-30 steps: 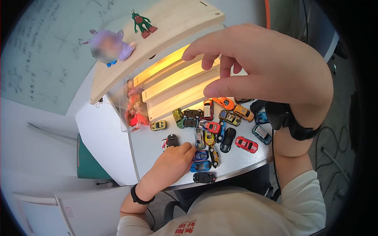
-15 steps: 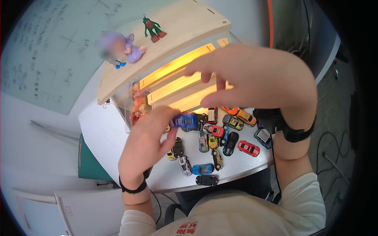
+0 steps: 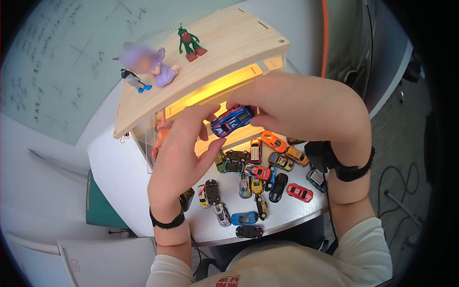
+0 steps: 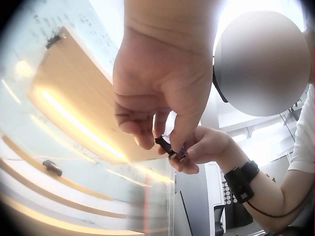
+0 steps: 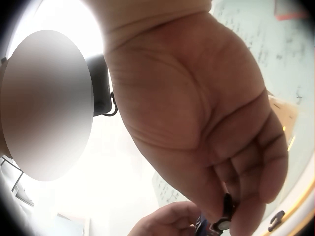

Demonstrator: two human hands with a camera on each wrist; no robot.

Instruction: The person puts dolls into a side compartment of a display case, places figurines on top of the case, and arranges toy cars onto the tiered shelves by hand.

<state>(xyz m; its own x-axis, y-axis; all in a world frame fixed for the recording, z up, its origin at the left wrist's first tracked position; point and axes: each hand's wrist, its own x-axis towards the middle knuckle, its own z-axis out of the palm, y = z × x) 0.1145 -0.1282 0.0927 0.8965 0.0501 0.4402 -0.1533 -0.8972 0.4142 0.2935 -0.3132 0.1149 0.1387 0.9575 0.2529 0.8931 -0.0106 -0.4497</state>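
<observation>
A blue toy car [image 3: 232, 121] with red and white markings is held up in front of the lit wooden shelf [image 3: 215, 88]. My right hand [image 3: 299, 107] pinches its right end between thumb and fingers. My left hand [image 3: 179, 153] has its thumb and fingers around the left end; the left wrist view shows the car [image 4: 170, 147] between both hands. Below them, many toy cars lie on the white table [image 3: 201, 229], among them a red car [image 3: 300, 193], a black car [image 3: 278, 187] and a light blue car [image 3: 244, 218].
On the shelf's top stand a purple figurine [image 3: 165, 74], a penguin figure [image 3: 134, 80] and a green figure [image 3: 190, 44]. A clear box with reddish dolls [image 3: 161, 129] sits left of the shelf, partly behind my left hand. One dark toy car [image 4: 52, 167] rests on a shelf tier.
My left hand has picked up the blue car from the table's front and carried it up to the right hand. The right hand has come in left and now pinches the car.
</observation>
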